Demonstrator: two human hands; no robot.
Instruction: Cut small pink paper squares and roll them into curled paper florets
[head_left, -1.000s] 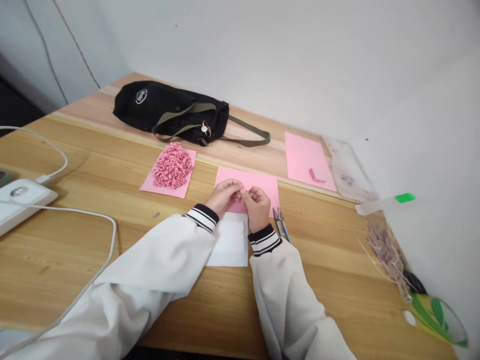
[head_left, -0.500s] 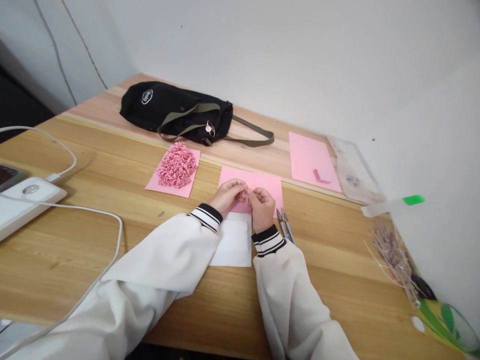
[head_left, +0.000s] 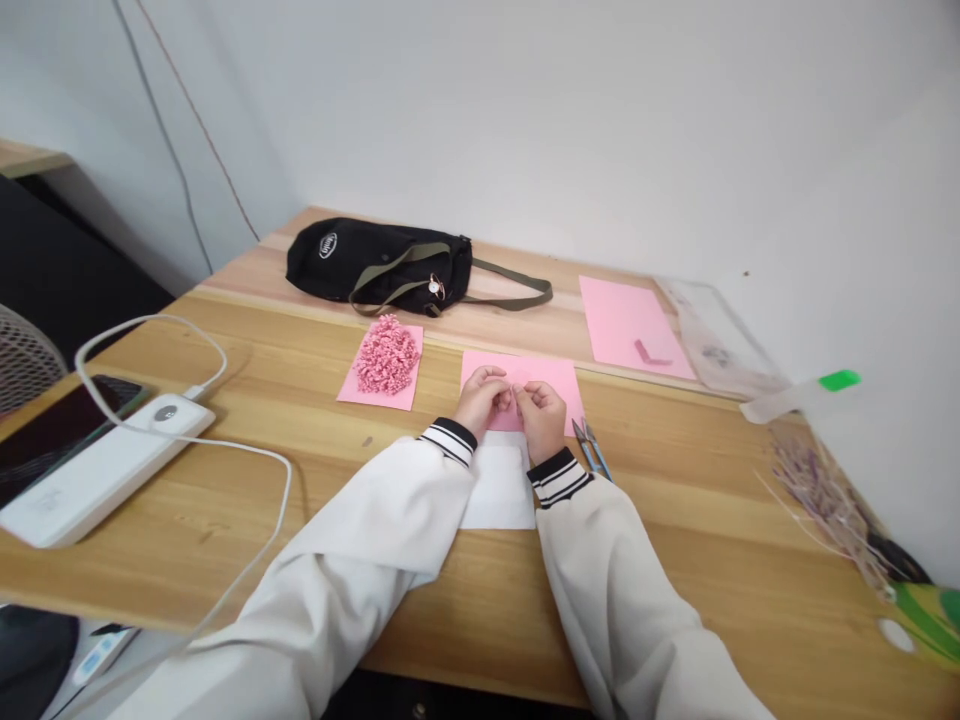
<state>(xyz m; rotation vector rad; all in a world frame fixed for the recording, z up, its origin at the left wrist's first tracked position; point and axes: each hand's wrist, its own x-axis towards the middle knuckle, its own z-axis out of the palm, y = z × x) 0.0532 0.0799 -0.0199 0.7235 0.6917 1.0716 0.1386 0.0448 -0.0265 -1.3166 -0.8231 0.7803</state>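
My left hand and my right hand meet fingertip to fingertip over a pink sheet of paper. Both are closed in a pinch, and what they hold is too small to make out. Below them, partly under my right wrist, lies a white paper sheet. Just right of my right hand, thread snips with blue handles rest on the table. To the left, a heap of small pink bead-like stamens sits on a pink paper piece.
A black bag lies at the back. Another pink sheet carries a small folded strip. Dried purple flowers lie at the right edge. A white power bank with a looping white cable is on the left.
The view has shifted, so the table things appear further right and slightly lower, and more of the power bank shows. My hands stay pinched together over the pink sheet.
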